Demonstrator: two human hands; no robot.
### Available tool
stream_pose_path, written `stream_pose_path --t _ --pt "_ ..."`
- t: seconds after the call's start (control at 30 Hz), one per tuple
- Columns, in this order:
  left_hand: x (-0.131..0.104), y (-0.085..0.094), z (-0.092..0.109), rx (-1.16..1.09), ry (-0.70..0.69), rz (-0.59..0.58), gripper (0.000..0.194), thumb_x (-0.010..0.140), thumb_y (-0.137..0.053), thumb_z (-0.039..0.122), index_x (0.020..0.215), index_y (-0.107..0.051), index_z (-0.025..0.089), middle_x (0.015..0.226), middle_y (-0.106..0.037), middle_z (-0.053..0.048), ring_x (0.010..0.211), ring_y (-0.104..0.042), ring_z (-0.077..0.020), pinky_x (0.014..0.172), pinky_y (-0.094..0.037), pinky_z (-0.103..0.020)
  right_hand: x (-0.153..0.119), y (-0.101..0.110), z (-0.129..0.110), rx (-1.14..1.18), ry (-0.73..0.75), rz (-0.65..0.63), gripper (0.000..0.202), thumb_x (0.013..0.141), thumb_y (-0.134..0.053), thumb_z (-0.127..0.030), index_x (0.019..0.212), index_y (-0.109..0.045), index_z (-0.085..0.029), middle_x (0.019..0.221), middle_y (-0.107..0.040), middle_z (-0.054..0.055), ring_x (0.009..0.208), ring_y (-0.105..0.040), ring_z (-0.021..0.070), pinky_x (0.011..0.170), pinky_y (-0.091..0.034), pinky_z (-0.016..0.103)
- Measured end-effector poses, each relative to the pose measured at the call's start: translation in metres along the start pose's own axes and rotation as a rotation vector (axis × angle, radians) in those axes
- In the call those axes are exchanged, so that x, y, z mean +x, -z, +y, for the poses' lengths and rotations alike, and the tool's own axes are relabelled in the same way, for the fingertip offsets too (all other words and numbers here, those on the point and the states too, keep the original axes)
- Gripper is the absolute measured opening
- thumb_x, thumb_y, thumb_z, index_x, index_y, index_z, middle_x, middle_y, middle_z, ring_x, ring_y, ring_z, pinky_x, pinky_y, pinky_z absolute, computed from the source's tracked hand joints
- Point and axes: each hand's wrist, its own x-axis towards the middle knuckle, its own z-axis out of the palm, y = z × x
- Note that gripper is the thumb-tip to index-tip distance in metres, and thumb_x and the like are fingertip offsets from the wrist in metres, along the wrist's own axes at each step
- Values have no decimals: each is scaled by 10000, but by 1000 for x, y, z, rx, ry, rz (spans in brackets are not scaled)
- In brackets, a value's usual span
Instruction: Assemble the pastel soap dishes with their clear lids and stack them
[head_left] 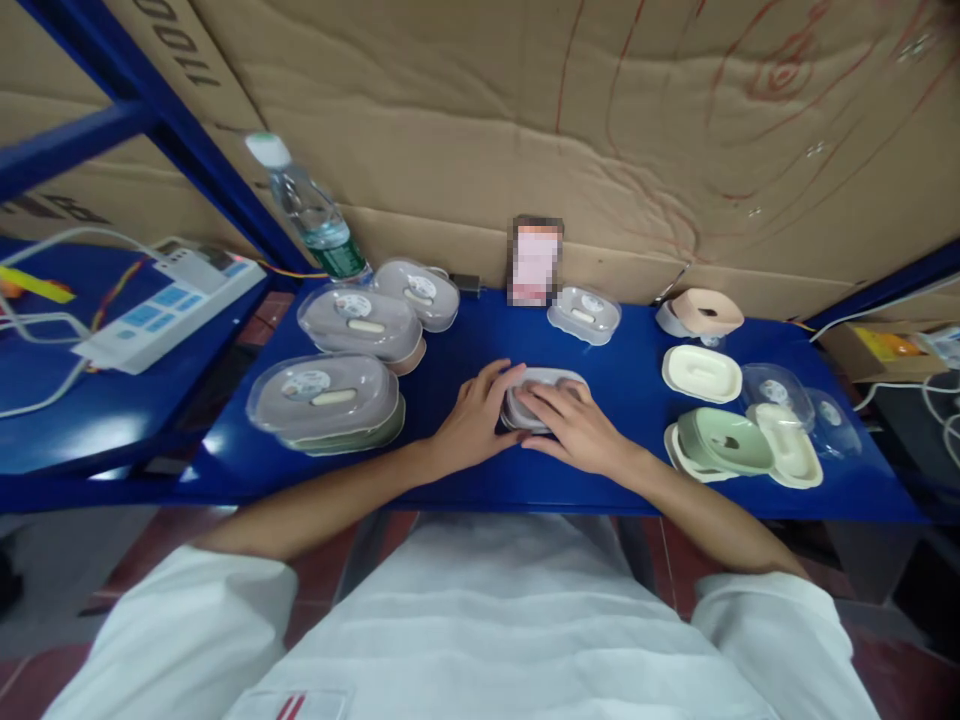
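A small oval food container with a clear greyish lid [553,376] sits near the middle of the blue table, partly hidden under both hands. My left hand [474,418] curves round its left side, thumb low along the near edge. From the right, my right hand [576,428] holds it with the fingers lying across the lid and the thumb at the near side. Behind stands a similar lidded container [585,315]. Larger lidded containers are at the left: one over green [330,395], one over peach [360,322], and a smaller one [420,295] behind.
At right are a peach bowl [709,312], a cream tray [702,374], a green bowl [724,440], another cream tray [796,450] and clear lids [778,393]. A water bottle [322,225] and a phone [535,262] stand at the back against cardboard. A power strip [169,312] lies far left.
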Motion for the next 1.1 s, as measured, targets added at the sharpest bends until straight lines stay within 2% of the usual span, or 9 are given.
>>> stream_pose_path --t 0.13,0.23,0.4,0.53,0.63,0.73,0.8,0.9,1.1 --pt "2 8 -1 67 -79 -4 813 955 -776 404 1639 -356 274 1722 -323 -205 1575 -378 -405 1233 -381 -612 -4 -3 6 30 125 -40 596 1099 -538 -430 1645 -421 -221 1664 -484 167 1568 -436 296 1313 -300 576" --pt "2 13 0 96 -85 -59 695 1009 -700 383 1623 -393 271 1670 -421 -191 1521 -460 -385 1219 -413 -596 -7 -1 21 26 69 -22 505 1115 -500 -335 1609 -476 -232 1634 -533 143 1563 -452 276 1317 -303 568" --pt "0 14 2 89 -38 -84 639 1018 -664 376 1607 -439 269 1722 -326 -186 1566 -399 -398 1239 -416 -594 3 -9 22 19 -25 -91 448 1124 -444 -304 1558 -556 -292 1624 -556 96 1577 -437 275 1312 -315 575" --pt "0 17 6 115 -46 -117 510 1033 -616 302 1536 -535 275 1652 -430 -174 1539 -437 -389 1230 -426 -600 1 19 30 61 -41 -122 436 1130 -444 -382 1531 -580 -280 1662 -515 71 1550 -471 249 1317 -319 515" --pt "0 22 10 145 -34 -72 512 1011 -637 271 1515 -549 259 1693 -363 -192 1530 -446 -407 1208 -447 -604 -38 72 68 25 -367 30 444 1145 -395 -404 1510 -589 -243 1551 -628 94 1443 -574 234 1268 -368 456" --pt "1 25 12 166 -27 -15 559 1007 -645 274 1548 -507 246 1735 -274 -206 1567 -394 -416 1217 -434 -598 -105 118 119 -143 -963 312 512 1153 -319 -396 1547 -532 -148 1472 -658 181 1388 -597 253 1160 -424 391" --pt "1 26 12 169 -34 -15 564 1015 -637 291 1558 -491 244 1736 -262 -209 1586 -368 -411 1217 -434 -586 -145 129 150 -234 -1339 254 539 1143 -297 -347 1595 -466 -107 1505 -611 234 1429 -552 272 1144 -388 402" --pt "0 23 11 168 -31 -41 556 1015 -632 300 1551 -493 243 1736 -255 -212 1589 -359 -411 1197 -445 -581 -177 122 179 -162 -1469 77 660 1105 -445 -470 1572 -493 -6 1510 -576 316 1409 -562 317 1076 -408 406" --pt "-1 23 12 202 2 -25 546 998 -652 297 1528 -527 251 1749 -239 -207 1531 -415 -441 1195 -388 -635 -181 100 196 -163 -1413 -28 831 1064 -474 -628 1630 -415 -23 1573 -487 347 1398 -546 344 1028 -422 440"
